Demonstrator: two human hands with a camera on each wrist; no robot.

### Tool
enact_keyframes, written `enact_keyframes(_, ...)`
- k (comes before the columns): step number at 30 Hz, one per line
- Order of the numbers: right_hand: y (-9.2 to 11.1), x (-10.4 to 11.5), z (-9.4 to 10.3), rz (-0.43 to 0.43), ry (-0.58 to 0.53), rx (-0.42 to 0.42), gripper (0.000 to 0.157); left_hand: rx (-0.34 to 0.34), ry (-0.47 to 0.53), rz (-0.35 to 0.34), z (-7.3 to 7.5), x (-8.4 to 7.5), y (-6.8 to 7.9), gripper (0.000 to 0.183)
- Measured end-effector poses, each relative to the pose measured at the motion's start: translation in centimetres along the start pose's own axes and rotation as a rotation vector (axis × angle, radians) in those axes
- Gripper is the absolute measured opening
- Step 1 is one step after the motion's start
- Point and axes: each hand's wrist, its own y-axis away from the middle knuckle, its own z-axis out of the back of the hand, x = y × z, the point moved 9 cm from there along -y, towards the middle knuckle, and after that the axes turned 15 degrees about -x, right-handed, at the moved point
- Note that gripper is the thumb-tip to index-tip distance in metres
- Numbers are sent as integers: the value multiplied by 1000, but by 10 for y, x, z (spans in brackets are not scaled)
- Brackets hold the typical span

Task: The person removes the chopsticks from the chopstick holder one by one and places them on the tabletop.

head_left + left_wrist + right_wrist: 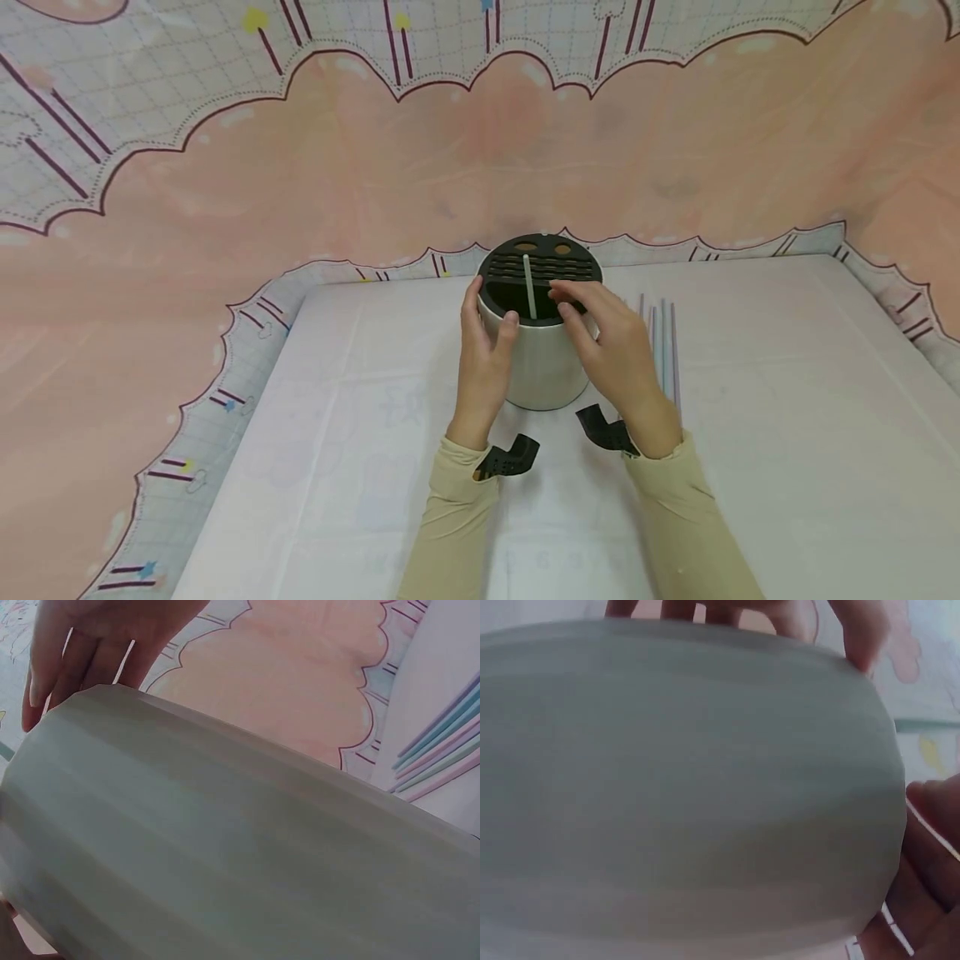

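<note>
A pale round utensil holder [546, 367] with a black slotted top [534, 265] stands upright on the table. One pale green straw [529, 287] rises from the wide front opening of that top; its tip also shows beyond the rim in the right wrist view, as a straw end [930, 726]. My left hand [486, 358] grips the holder's left side, thumb at the front rim. Over the right rim, my right hand [618, 350] has loosely bent fingers, thumb and forefinger apart, beside the straw. The holder's wall [247, 817] fills most of both wrist views.
Several pastel straws [663, 350] lie on the white table [810, 417] just right of the holder, partly behind my right forearm. A peach and white patterned cloth [525, 158] hangs behind and around the table. Black straps [512, 457] stick out from both wrists.
</note>
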Motion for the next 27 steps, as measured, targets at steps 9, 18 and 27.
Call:
enact_keyframes(9,7,14,-22,128,207,130,28,15,17,3,0,-3,-2,64)
enact_keyframes(18,4,11,-20,73,145,64,21,16,27,35,9,-34,4,64)
enact_keyframes(27,-4,-3,9,-139,-69,-133,17,5,-12,3,1,-5,-3,64)
